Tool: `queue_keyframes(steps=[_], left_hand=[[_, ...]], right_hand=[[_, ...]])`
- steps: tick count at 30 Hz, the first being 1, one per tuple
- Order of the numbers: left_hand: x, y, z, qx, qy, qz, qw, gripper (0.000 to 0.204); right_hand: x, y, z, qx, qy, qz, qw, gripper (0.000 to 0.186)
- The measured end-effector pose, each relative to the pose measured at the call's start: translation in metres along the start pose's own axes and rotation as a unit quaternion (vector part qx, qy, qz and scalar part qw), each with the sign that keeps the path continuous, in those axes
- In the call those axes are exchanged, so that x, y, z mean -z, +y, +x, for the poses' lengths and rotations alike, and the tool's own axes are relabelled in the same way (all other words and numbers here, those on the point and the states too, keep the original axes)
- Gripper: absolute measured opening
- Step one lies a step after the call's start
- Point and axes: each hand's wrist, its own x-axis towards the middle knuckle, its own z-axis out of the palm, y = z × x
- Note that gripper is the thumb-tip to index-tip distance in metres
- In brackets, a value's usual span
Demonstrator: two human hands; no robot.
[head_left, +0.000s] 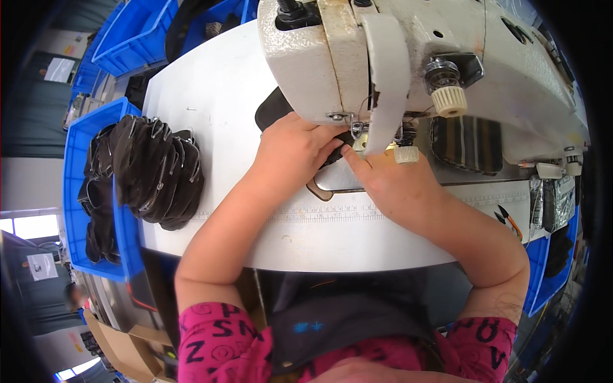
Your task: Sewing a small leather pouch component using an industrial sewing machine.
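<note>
At the needle of a white sewing machine [319, 70], both hands work on a dark fabric piece [272, 110]. My left hand [290, 150] is closed on it, fingertips pressing the cloth just left of the presser foot [359, 135]. From the right, my right hand [394, 184] reaches in, its thumb and finger pinched at the cloth's near edge. The machine head hides part of the right fingers and of the cloth. A small tan-edged dark part [319, 191] shows on the table between my wrists.
Black zippered pieces [159, 172] are stacked at the left, by a blue bin [132, 246] holding more. Right of the needle lies a striped fabric piece [469, 145]. Orange-handled snips [511, 220] rest at the right edge. Another blue bin [137, 38] stands far left.
</note>
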Motion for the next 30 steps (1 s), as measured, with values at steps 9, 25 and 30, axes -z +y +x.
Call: queue_keyframes(steps=[9, 25, 30], left_hand=[[0.002, -0.011, 0.005, -0.016, -0.016, -0.072, 0.997, 0.019], [-0.003, 0.006, 0.005, 0.034, -0.014, -0.074, 0.997, 0.012], [-0.007, 0.006, 0.006, 0.041, -0.011, -0.072, 0.997, 0.012]], right_hand=[[0.002, 0.001, 0.0, 0.015, 0.022, 0.009, 1.0, 0.055], [0.012, 0.0, -0.001, 0.023, -0.006, -0.003, 1.0, 0.055], [0.008, 0.001, -0.003, 0.016, -0.008, -0.009, 1.0, 0.053]])
